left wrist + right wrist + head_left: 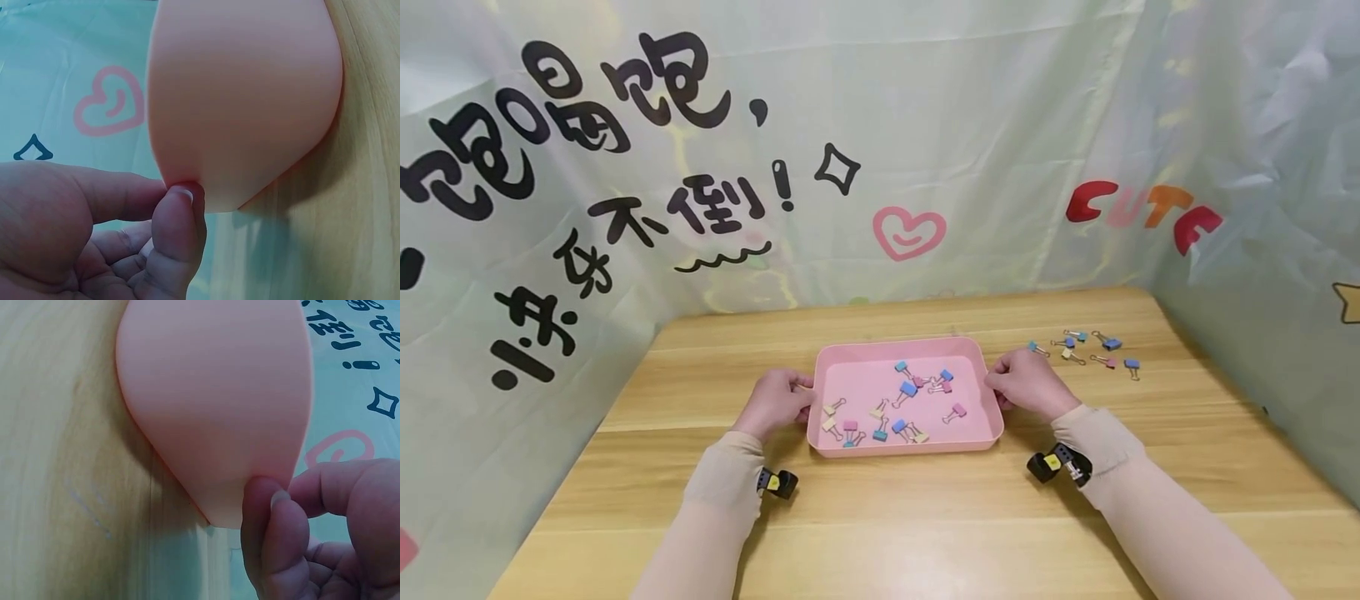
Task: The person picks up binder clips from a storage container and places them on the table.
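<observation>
A pink rectangular tray (904,447) sits on the wooden table, holding several small binder clips (907,389) in blue, teal, pink and pale yellow, mostly toward its front and right. My left hand (772,403) pinches the tray's left rim between thumb and fingers; the left wrist view shows this hand (134,231) at the edge of the pink wall (244,100). On the opposite side my right hand (1032,383) pinches the right rim. The right wrist view has that hand (325,525) gripping the wall (212,394) the same way.
Several more binder clips (1111,342) lie loose on the table (910,517) at the back right, just beyond my right hand. A printed fabric backdrop (1000,167) rises behind the table and along its sides.
</observation>
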### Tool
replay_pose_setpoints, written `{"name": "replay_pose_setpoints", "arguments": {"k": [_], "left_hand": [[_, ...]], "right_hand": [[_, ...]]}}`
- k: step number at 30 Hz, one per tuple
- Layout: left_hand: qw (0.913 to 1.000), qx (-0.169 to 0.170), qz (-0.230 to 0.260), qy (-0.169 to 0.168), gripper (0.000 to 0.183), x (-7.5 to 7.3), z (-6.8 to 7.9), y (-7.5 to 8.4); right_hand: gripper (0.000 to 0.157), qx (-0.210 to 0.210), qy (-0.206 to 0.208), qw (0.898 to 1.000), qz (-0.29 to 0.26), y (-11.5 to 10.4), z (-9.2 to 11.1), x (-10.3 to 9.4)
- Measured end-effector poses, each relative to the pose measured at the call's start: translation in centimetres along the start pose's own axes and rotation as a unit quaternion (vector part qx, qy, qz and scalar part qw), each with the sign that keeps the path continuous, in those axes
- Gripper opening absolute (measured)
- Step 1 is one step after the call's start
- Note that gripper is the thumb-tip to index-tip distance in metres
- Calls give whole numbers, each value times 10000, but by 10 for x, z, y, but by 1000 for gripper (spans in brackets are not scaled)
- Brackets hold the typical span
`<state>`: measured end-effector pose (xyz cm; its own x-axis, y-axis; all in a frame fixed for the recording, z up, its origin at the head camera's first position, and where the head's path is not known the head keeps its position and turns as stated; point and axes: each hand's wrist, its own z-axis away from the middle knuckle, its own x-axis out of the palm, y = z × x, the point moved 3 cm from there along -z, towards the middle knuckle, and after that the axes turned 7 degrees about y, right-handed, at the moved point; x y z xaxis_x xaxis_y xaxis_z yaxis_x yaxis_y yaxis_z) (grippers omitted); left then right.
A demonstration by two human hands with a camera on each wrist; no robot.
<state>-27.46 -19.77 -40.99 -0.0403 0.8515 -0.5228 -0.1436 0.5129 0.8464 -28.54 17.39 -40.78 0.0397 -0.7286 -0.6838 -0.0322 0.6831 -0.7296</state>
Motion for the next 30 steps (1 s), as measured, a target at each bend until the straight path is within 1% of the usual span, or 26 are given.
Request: {"name": "replay_pose_setpoints", "arguments": {"k": [3,7,10,12,14,17,22,26,30], "left_hand": [[10000,14,48,-42,25,-1,0,1],[10000,-26,-23,53,25,-6,0,0],[9996,28,-233,129,26,-10,0,4],[9985,205,-482,132,27,-12,-1,10],[9964,411,-726,135,27,-12,-4,18],[9905,779,-1125,161,29,-13,-8,33],[9811,1166,-1541,98,34,-9,-14,60],[9731,1401,-1829,-4,36,2,-20,80],[9669,1518,-2049,-108,37,19,-25,98]], "right_hand": [[20,-36,10,10000,54,0,1,-1],[20,-104,-22,9999,65,0,1,-1],[20,-105,-3,9999,25,0,1,-1],[20,-117,14,9999,0,2,0,-1],[20,-81,21,10000,-24,3,0,0],[20,-79,-2,10000,-25,4,0,0],[19,-32,-24,10000,-40,3,0,1],[19,-35,-22,10000,-22,3,0,0],[20,-85,-24,9999,58,3,0,-1]]}}
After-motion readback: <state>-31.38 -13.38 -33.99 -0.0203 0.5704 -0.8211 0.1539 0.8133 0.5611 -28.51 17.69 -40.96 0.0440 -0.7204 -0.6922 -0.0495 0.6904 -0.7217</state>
